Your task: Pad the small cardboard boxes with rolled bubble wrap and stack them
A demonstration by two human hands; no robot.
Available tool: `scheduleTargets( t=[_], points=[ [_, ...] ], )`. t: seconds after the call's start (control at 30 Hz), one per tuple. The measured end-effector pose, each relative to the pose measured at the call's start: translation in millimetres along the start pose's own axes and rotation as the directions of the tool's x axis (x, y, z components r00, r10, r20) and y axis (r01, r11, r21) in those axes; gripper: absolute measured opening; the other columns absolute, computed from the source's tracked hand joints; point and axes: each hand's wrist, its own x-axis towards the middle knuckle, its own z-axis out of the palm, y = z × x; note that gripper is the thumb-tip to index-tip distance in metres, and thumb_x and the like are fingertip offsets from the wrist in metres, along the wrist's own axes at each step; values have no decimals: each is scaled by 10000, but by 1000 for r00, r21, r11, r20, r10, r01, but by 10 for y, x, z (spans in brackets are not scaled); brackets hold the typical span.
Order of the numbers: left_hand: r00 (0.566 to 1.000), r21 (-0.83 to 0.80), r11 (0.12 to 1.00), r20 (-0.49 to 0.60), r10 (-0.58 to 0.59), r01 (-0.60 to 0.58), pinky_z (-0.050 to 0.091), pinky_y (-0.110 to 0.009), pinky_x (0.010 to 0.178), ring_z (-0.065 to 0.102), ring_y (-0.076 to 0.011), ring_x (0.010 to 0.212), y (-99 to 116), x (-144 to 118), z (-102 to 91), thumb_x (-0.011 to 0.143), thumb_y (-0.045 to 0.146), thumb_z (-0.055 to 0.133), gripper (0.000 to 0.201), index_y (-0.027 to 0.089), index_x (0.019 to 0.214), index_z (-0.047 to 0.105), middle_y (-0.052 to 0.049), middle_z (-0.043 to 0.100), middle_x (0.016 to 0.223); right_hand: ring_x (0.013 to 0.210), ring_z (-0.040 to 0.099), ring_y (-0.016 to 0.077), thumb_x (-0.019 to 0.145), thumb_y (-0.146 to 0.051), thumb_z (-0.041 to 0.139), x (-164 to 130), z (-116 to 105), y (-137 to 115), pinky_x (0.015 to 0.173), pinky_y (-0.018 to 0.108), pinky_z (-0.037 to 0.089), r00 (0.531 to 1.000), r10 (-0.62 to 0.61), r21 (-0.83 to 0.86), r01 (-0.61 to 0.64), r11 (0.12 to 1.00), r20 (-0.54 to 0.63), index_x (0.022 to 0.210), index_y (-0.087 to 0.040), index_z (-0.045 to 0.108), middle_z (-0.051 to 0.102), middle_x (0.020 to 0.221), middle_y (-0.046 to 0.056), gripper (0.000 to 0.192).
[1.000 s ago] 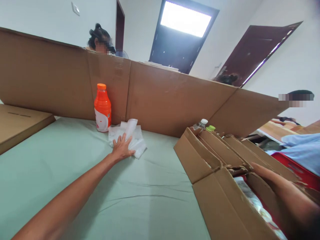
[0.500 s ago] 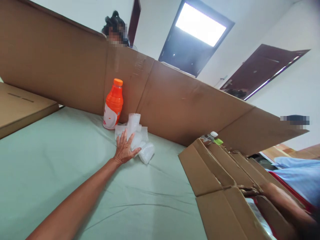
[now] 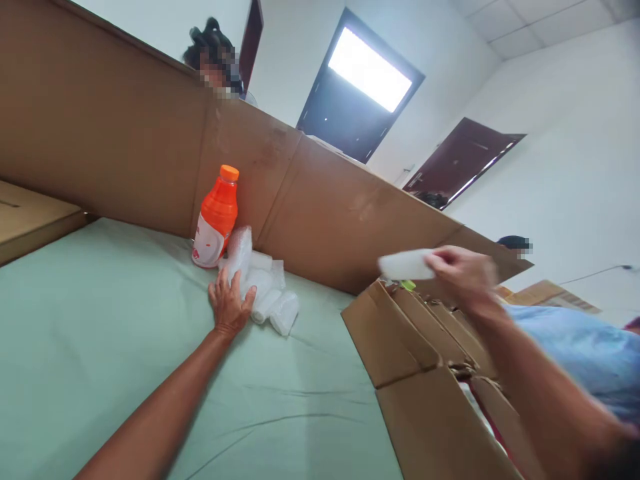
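- Table (image 3: pixel 300 373) under green cloth, creased; runs beneath and around left grip.
- Open cardboard carton (image 3: pixel 425 413): to the right of left grip, below right grip; torn flaps, something pale inside, too hidden to name.
- Left grip (image 3: pixel 231 303): fingers spread, not closed on anything; fingertips at near-left edge of bubble wrap.
- Bubble wrap (image 3: pixel 263 283): loose rolled pieces, just ahead and right of left grip, on table.
- Right grip (image 3: pixel 465 273): raised over carton's far part, closed, pinching one end of white piece.
- White piece (image 3: pixel 406 265): sticks out leftward from right grip, blurred.
- Green cap (image 3: pixel 407 285): just below white piece, at carton's far end.
- Orange bottle (image 3: pixel 217 217): upright, beyond left grip, just behind bubble wrap, white label.
- Flat cardboard box (image 3: pixel 35 220): far left of left grip.
- Blue cloth (image 3: pixel 565 340): right of right grip.
- Cardboard panel (image 3: pixel 330 213): standing beyond bottle and both grips.
- Person (image 3: pixel 213 50): past panel, ahead of left grip, only head showing.
- Dark door (image 3: pixel 345 110) with bright pane: farthest back, between grips.
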Motion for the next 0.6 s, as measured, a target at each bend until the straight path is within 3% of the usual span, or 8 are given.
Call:
scheduleTargets(
  t=[0.07,0.13,0.23,0.3,0.37,0.43,0.53,0.6],
  points=[
    [998,-32,999,-55,5,-7,247,-609,1168,373,-378,1445,-37,19,16,941,442,450,610,74,1426,495,-279,370,1562,701,666,185,815,-276,611,-161,468,-547,677,302,476,980,-160,134,144,980,121,805,-184,791,782,822,62,202],
    [995,-52,998,-101,12,-17,259,-588,1171,393,-365,1435,-75,41,30,950,453,426,626,79,1449,466,-270,369,1568,809,710,176,820,-319,655,-337,777,-885,766,276,523,915,-325,269,260,927,237,870,-222,802,797,914,14,183],
    [990,-71,997,-137,27,-38,264,-555,1178,404,-347,1431,-118,62,45,958,474,400,647,81,1470,441,-260,363,1576,861,721,187,861,-407,645,-459,810,-913,815,293,541,820,-474,486,288,825,321,916,-227,802,797,928,21,245],
    [990,-89,995,-140,33,-46,270,-551,1174,408,-356,1425,-129,60,40,956,496,394,663,77,1467,449,-263,367,1573,856,710,195,853,-450,648,-412,641,-618,800,308,540,860,-392,494,199,847,327,944,-204,794,790,922,45,300],
    [990,-118,992,-134,36,-52,273,-565,1164,406,-381,1418,-127,44,19,949,527,390,690,62,1452,468,-276,368,1567,831,691,185,828,-451,658,-333,429,-142,764,302,534,930,-175,375,44,926,322,993,-186,776,777,920,51,333],
    [991,-150,987,-129,35,-54,265,-586,1157,396,-404,1416,-122,27,-9,941,560,381,720,53,1443,479,-284,362,1567,776,670,167,833,-407,633,-303,235,411,712,289,525,951,45,235,-122,964,307,1046,-159,750,759,887,54,347],
    [991,-181,982,-134,28,-53,249,-615,1151,389,-423,1415,-120,11,-37,932,586,371,738,73,1452,477,-267,355,1579,668,638,148,865,-337,611,-397,51,1137,636,277,512,910,260,67,-296,953,324,1009,-109,733,716,762,45,296],
    [990,-175,983,-137,22,-46,256,-618,1146,403,-437,1402,-123,3,-47,926,581,373,736,69,1441,496,-266,372,1570,655,635,138,908,-333,630,-511,38,1448,628,278,527,846,344,-7,-373,928,408,985,-106,713,696,765,34,253]
  ],
)
